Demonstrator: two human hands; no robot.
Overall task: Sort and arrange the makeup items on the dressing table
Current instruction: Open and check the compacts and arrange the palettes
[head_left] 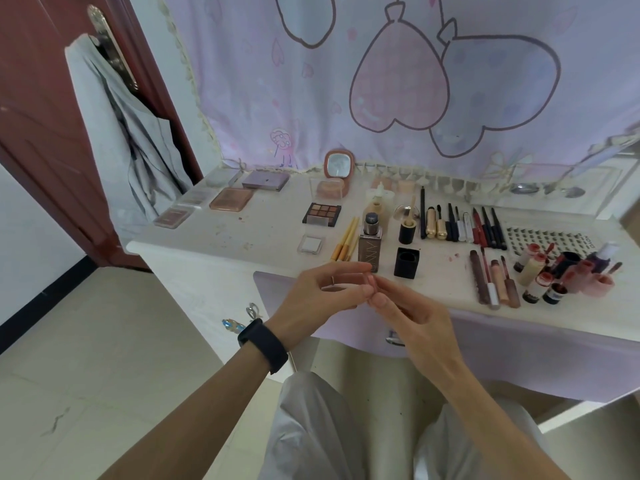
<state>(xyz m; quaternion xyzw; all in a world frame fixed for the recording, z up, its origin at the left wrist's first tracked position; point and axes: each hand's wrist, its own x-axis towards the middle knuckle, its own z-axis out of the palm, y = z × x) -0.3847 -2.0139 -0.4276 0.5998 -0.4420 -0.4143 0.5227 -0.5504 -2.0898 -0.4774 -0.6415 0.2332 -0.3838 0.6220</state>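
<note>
My left hand (323, 292) and my right hand (408, 315) meet fingertip to fingertip just in front of the dressing table (242, 233); nothing shows between the fingers. Right behind them stand a foundation bottle (370, 237) with its top off and a black square cap (407, 262). Yellow-handled brushes (344, 239) lie left of the bottle, beside a small white compact (311, 244) and a brown eyeshadow palette (322, 214). A row of pencils and mascaras (460, 223) lies to the right, with lip glosses (495, 282) nearer me.
Several flat palettes (207, 199) sit at the table's left end. A pink mirror compact (338, 164) stands open at the back. Small red and cream bottles (561, 275) cluster at the right by a lash tray (547, 240). A door with hanging clothes (114, 133) is on the left.
</note>
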